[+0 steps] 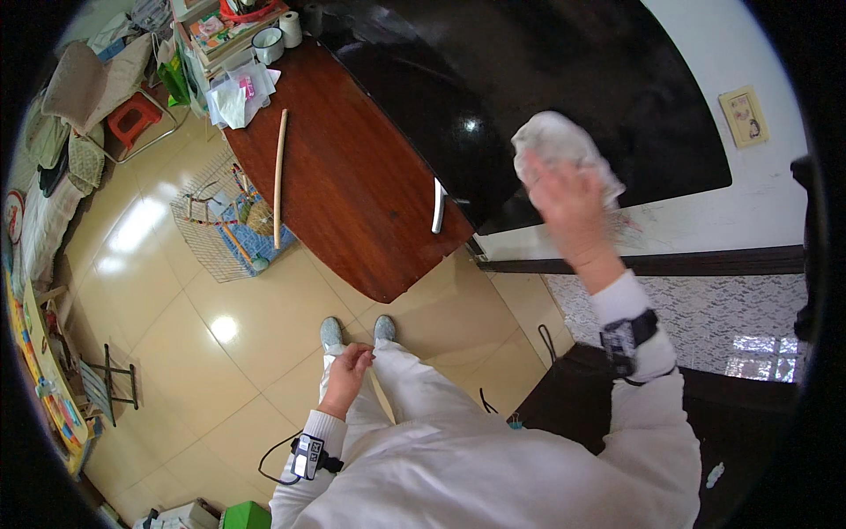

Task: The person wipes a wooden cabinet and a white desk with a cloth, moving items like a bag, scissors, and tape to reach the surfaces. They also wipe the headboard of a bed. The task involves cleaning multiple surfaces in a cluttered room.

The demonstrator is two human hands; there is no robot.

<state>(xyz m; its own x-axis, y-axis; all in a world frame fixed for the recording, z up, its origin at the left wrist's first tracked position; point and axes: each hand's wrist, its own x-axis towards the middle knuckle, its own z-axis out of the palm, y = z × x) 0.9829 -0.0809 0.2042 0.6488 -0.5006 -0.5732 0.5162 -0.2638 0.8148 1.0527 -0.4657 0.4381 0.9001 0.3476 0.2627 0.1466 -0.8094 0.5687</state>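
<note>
My right hand (568, 207), a little blurred by motion, presses a crumpled white cloth (555, 141) against a large glossy black panel (493, 66). The fingers lie over the cloth, near the panel's lower right part. My left hand (351, 372) hangs in front of my thighs with its fingers curled together, and nothing shows in it. A reddish-brown wooden tabletop (352, 176) adjoins the panel on the left. On it lie a long pale wooden stick (280, 181) and a short white curved strip (438, 205).
A white mug (268, 44), a white roll (290, 29) and plastic bags (238, 95) crowd the table's far left end. A wire basket (229, 220) stands on the tiled floor, left of the table. Further left are a chair (97, 75) and a red stool (134, 119).
</note>
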